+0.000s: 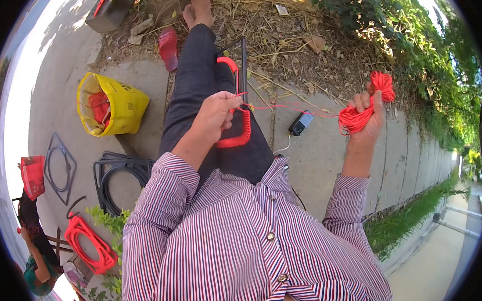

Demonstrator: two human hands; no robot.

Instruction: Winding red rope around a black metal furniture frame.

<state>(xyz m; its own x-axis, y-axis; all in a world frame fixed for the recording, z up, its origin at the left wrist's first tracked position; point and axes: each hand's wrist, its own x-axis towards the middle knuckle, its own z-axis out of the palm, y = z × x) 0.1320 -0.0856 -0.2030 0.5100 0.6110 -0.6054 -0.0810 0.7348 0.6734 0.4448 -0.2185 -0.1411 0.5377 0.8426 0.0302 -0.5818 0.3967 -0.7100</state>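
Across my lap lies a dark metal frame (243,61), with red cord (245,130) wound tightly along parts of its sides. My left hand (217,117) is closed in a pinch on the red cord beside the frame's upright bar. From there a thin strand (298,109) runs to the right, pulled nearly straight. At its other end my right hand (364,113), raised over the pavement, is wrapped round a bundled hank of red cord (356,119). Loops of the hank bulge out above and below the fingers.
Left of my legs stands a yellow bucket (122,104) with red material inside. Near it lie dark frames (103,175) and a red-wrapped frame (89,246). Another person (36,256) sits at far left. A grey handheld device (301,123) and a red slipper (167,47) lie nearby.
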